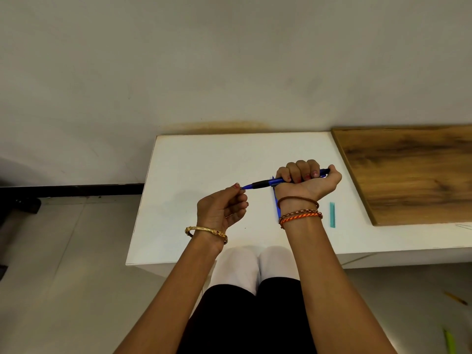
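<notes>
**Pen tip being worked between two hands above the table**

The right hand [306,178] is clenching in a full fist round the rear half of a blue plastic pen [263,184] with a black grip sleeve, thumb bearing on the back end. The pen is lying roughly level, held clear above the white rectangular table [204,159], its point facing the person's left. The left hand [222,209] is pinching at that point with thumb and forefinger, the other fingers curling loosely into the palm. Whether a small part is coming away between those fingertips cannot be told.

Judgement: the step in hand is work on the tip, either pulling or twisting it. The next move is calling for a steady right-hand hold and a straight, light draw along the pen's axis, since a sideways tug could bend the tip.

A narrow blue strip [276,203] is lying on the table under the right wrist. A teal strip [332,215] is lying near it, to the right. A brown wood-grain board [408,175] is resting further right.
</notes>
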